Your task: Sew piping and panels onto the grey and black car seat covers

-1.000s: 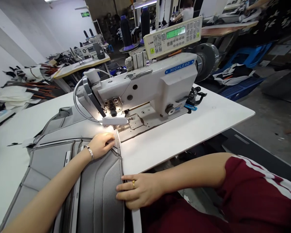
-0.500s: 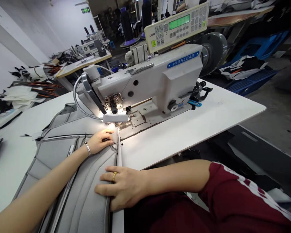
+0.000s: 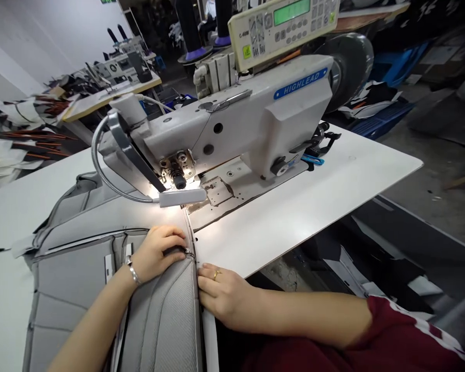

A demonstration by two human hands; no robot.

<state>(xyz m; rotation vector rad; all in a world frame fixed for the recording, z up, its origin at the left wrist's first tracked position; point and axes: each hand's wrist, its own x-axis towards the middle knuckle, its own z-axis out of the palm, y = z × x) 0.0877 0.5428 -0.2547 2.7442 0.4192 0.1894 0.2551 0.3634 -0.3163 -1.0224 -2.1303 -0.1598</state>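
A large grey padded fabric cover [image 3: 170, 320], stitched in panels with dark-edged seams, lies across the sewing machine table. On its upper side, near the right edge, my left hand [image 3: 160, 253] has its fingers curled and closed on the fabric at a seam. Lower down, my right hand [image 3: 228, 294] holds the same edge from the right, fingers pressed together and thumb hidden. Beyond both hands, the cover's edge runs up to the lit needle area of the sewing machine [image 3: 232, 124]. A lamp head [image 3: 182, 197] hides the needle itself.
The control panel [image 3: 284, 28] sits above the machine, with dark thread cones [image 3: 188, 31] behind. White table top [image 3: 279, 222] extends to the right. Stacked pieces [image 3: 8, 160] lie at far left. Another sewing table [image 3: 112, 95] stands behind; dark material [image 3: 391, 263] lies below at right.
My right hand has moved off the cover's top to its right edge, and its spread fingers have closed. My left hand and the cover sit slightly lower in view; the camera has shifted.
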